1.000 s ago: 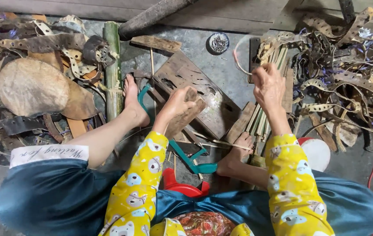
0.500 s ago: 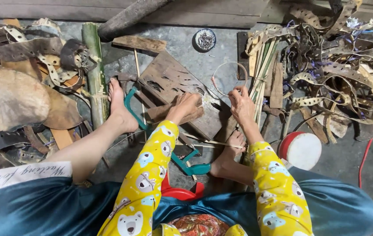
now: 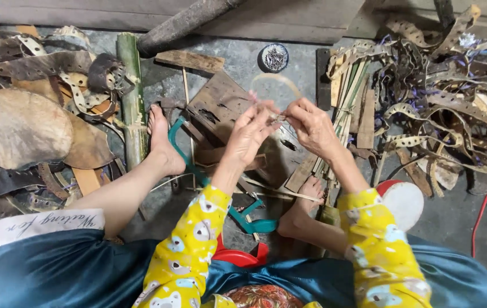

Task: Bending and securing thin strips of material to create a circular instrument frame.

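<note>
Strip loop (image 3: 277, 85) upright between both hands (image 3: 280, 128).

The left hand (image 3: 249, 134) and right hand (image 3: 310, 126) meet at the centre of the view, fingertips touching, pinching a thin strip loop (image 3: 277, 85) that arcs toward twelve o'clock. Beneath them lies a wooden board (image 3: 217, 102). At twelve o'clock, beyond the loop, sits a small tin of nails (image 3: 275, 57). At nine o'clock lies a bamboo pole (image 3: 132, 97); at seven, a hacksaw (image 3: 243, 214). A bundle of strips (image 3: 349, 97) lies at two o'clock.
</note>
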